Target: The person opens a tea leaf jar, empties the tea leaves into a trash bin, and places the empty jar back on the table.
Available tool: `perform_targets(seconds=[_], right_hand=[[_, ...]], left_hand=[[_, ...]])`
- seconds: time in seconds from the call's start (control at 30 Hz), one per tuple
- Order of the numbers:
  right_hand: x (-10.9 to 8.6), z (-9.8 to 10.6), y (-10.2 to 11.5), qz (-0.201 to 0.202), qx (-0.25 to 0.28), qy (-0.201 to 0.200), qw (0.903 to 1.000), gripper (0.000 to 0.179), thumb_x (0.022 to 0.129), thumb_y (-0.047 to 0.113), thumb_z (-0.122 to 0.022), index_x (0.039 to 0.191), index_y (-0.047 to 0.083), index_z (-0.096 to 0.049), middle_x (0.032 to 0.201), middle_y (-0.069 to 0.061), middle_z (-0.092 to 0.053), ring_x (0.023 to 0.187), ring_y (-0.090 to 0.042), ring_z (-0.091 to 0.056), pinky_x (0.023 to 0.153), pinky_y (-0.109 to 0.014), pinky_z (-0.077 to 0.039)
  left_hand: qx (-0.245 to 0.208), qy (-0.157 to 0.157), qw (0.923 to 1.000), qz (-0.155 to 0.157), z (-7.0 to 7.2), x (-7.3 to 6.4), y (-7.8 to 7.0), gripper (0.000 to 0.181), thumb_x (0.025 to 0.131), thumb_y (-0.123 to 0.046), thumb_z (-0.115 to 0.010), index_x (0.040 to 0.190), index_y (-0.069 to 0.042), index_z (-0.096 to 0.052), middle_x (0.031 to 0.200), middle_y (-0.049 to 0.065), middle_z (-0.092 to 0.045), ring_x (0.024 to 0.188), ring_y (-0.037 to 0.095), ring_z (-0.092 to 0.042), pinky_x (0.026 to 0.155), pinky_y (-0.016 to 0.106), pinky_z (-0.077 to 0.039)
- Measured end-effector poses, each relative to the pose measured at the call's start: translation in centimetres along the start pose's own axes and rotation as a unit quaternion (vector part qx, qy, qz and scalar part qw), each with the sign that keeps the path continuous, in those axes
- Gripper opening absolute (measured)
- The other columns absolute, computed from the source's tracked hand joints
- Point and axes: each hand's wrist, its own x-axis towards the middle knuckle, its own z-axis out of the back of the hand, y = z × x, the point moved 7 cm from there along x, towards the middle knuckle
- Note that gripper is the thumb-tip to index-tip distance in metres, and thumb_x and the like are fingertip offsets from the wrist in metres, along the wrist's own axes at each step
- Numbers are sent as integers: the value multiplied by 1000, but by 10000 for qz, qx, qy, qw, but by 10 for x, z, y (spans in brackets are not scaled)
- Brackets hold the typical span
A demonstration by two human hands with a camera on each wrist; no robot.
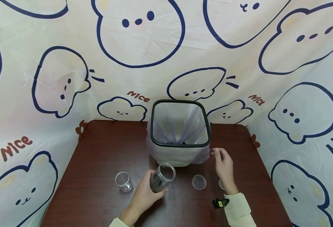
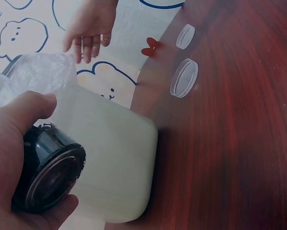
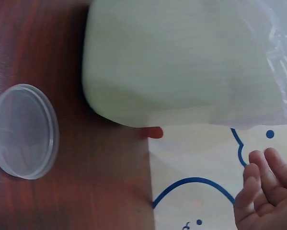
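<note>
My left hand [image 1: 146, 192] grips a clear jar [image 1: 166, 172] with dark stuff inside, its mouth uppermost and tilted. In the left wrist view the jar's dark base [image 2: 57, 177] shows between thumb and fingers. My right hand [image 1: 224, 165] holds nothing, its fingers loosely bent beside the right side of a pale trash bin [image 1: 172, 156]; the right wrist view shows those fingers [image 3: 272, 179] apart from the bin. A thin purplish bag [image 1: 201, 154] lines the bin under a black rim [image 1: 180, 145]. Whether any fingertip touches the bag, I cannot tell.
A second clear jar [image 1: 124, 183] stands left of my left hand. Right of centre lies a clear round lid [image 1: 199, 182]; another lid [image 1: 221, 185] is partly hidden by my right wrist. The brown table [image 1: 104, 151] meets a patterned cloth [image 1: 121, 78] behind the bin.
</note>
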Motion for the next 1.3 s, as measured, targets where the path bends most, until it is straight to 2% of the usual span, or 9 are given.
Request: perform_targets(seconds=[0.23,0.33,0.47,0.57,0.67,0.77,0.93,1.07,1.3], right_hand=[[9,6,16,208,85,-90,9997,35,109,31,-48,111,3,-69,98,-20,-70,89,-22,-58,77,-25,-38],[12,6,22,293,90,-66,9995,36,109,32,-48,110,2,-68,96,-19,-69,82,-20,-55,71,-26,-37],[16,3,34,437,241,46,9987,37,110,31,-47,108,1,-67,94,-21,-67,82,-23,-56,69,-26,-38],[20,0,41,486,386,115,9980,37,110,30,-45,105,0,-65,94,-21,-66,90,-27,-58,74,-25,-39],[24,-2,47,503,360,136,9980,38,110,32,-44,102,-1,-63,92,-17,-65,90,-27,-59,76,-25,-40],[28,-4,53,573,237,185,9979,38,110,33,-44,99,1,-62,89,-12,-64,83,-23,-57,71,-26,-40],[32,-6,63,769,132,247,9966,39,110,34,-44,89,5,-57,76,-6,-49,66,-17,-45,61,-29,-36],[35,-10,71,862,27,338,9957,40,110,35,-44,82,7,-51,69,-4,-39,61,-16,-38,59,-30,-32],[38,-18,73,663,-37,512,9965,42,109,35,-46,77,9,-43,65,-2,-34,55,-14,-33,53,-30,-29]], left_hand=[[3,-46,10000,-52,1,0,0,66,65,-22,-95,117,-13,-56,108,-3,-69,96,13,-65,86,38,-52],[-18,-58,10000,-64,1,0,0,66,65,-21,-95,117,-13,-56,107,-3,-69,95,12,-65,86,37,-52],[-42,-50,10000,-66,1,0,1,66,65,-21,-95,117,-13,-56,106,-4,-69,94,11,-64,85,36,-52],[-46,-35,10000,-64,0,0,2,65,65,-20,-95,117,-13,-56,106,-4,-69,94,11,-64,86,36,-52],[-38,-17,10000,-49,0,0,2,65,65,-21,-95,117,-14,-56,107,-3,-69,95,11,-64,86,36,-52],[-38,-8,10000,-34,0,0,3,65,65,-22,-95,117,-14,-56,106,-4,-69,95,11,-64,86,36,-52],[-51,-7,10000,-35,0,-1,2,65,66,-22,-95,117,-14,-56,104,-5,-69,93,10,-64,84,36,-52],[-16,-16,10000,-32,1,-2,2,66,65,-22,-95,117,-14,-56,104,-5,-69,92,10,-64,84,35,-52],[3,32,10000,41,3,-1,5,65,66,-23,-95,117,-15,-56,105,-4,-68,93,11,-63,84,37,-52]])
